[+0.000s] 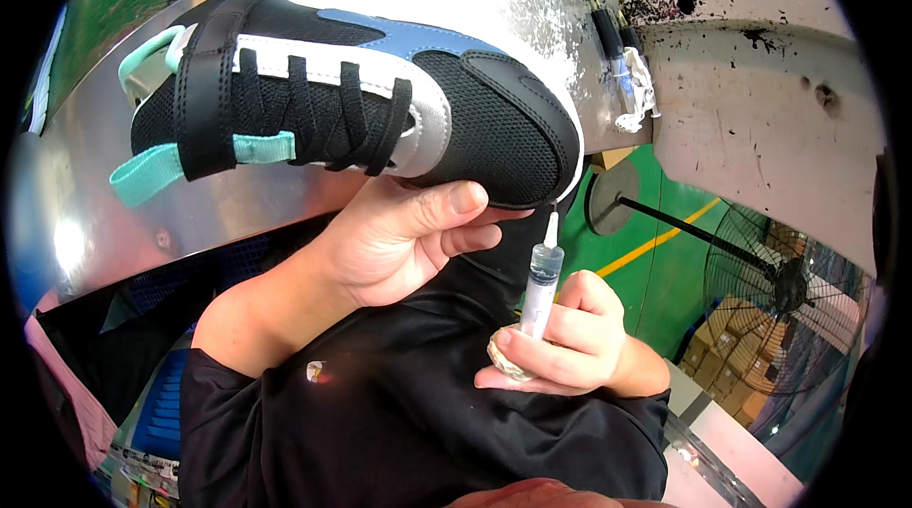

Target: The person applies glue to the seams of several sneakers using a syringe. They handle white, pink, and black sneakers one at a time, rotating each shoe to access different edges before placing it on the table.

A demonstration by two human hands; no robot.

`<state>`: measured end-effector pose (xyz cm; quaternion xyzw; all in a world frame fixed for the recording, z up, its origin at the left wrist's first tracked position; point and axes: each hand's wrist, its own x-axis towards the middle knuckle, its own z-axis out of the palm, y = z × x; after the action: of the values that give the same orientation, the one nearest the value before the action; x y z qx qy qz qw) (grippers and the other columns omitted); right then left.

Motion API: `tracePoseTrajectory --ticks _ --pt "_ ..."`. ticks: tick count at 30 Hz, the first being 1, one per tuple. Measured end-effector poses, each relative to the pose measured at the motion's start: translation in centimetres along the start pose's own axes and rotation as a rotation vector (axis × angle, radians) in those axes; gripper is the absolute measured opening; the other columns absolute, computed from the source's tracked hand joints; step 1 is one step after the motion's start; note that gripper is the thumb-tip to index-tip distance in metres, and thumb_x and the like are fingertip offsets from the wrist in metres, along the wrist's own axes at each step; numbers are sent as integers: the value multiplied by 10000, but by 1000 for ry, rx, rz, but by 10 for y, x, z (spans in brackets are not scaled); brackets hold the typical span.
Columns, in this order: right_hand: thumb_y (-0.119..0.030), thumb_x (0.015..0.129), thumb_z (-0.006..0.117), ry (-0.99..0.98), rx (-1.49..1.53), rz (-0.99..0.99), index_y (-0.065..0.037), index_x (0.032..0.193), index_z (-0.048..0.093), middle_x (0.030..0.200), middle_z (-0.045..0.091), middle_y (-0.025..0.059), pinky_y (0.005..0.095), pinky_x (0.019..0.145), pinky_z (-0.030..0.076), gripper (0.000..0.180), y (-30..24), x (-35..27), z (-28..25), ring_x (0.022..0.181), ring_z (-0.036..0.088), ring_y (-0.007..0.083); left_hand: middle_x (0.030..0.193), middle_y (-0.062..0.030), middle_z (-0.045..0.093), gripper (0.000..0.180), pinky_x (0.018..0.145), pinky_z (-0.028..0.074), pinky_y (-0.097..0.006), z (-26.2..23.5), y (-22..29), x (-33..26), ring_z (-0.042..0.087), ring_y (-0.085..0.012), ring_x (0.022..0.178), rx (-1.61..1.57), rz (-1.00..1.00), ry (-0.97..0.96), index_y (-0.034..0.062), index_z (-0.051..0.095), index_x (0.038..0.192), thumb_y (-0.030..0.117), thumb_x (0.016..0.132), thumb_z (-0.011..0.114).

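Note:
A black sneaker [323, 109] with blue, white and silver panels and mint-green pull loops lies with its toe to the right. My left hand [408, 237] grips its near side under the toe area, thumb outside, the other fingers partly hidden beneath. In my right hand [579, 337] is a clear plastic syringe [541, 285] holding pale contents. Its narrow tip points up and meets, or nearly meets, the edge of the sole at the toe. A crumpled pale wad [508, 358] sits at the syringe's lower end, against my right fingers.
A shiny metal worktop [85, 223] stretches behind the shoe. Pens [608, 38] and a crumpled white tissue [638, 95] lie at its far right, beside a stained pale machine panel [760, 109]. A black standing fan [784, 285] and cardboard boxes [727, 347] stand lower right on green floor.

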<state>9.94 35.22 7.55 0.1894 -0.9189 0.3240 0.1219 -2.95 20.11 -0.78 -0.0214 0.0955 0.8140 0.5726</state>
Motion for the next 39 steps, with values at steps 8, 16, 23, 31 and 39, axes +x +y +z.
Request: tracePoseTrajectory --ticks 8,16,23,31,39 --pt "-234 654 800 -23 -58 -13 -126 861 649 584 424 -62 245 443 228 278 6 -8 3 477 276 112 1242 -189 535 403 842 562 -312 9 -1 4 542 -321 1145 -3 34 28 12 459 1280 132 909 560" --pt "-409 586 835 55 -104 -26 -117 905 609 693 540 -36 297 532 304 488 8 -11 -18 556 400 166 1213 -183 560 483 879 512 -442 -5 -2 -34 574 -329 1090 -139 -38 100 16 461 1270 -56 805 572" --pt "-157 665 743 150 -55 168 -24 1068 575 882 597 74 361 717 374 457 77 25 36 777 440 267 1245 -161 527 734 1017 396 -380 2 49 -154 533 -255 1150 154 241 422 -42 356 1318 34 667 689" --pt "-142 636 762 250 -61 151 -38 1039 593 790 581 67 353 713 359 450 117 48 44 736 427 251 1204 -141 555 662 964 458 -388 -2 123 -34 581 -227 1074 730 390 382 -48 395 1284 106 714 694" --pt "-168 625 776 259 -89 180 -38 1026 609 769 565 57 345 707 364 454 118 49 49 744 424 253 1054 -207 580 363 725 541 -311 6 167 88 639 -271 855 683 208 353 -40 486 1190 143 886 559"
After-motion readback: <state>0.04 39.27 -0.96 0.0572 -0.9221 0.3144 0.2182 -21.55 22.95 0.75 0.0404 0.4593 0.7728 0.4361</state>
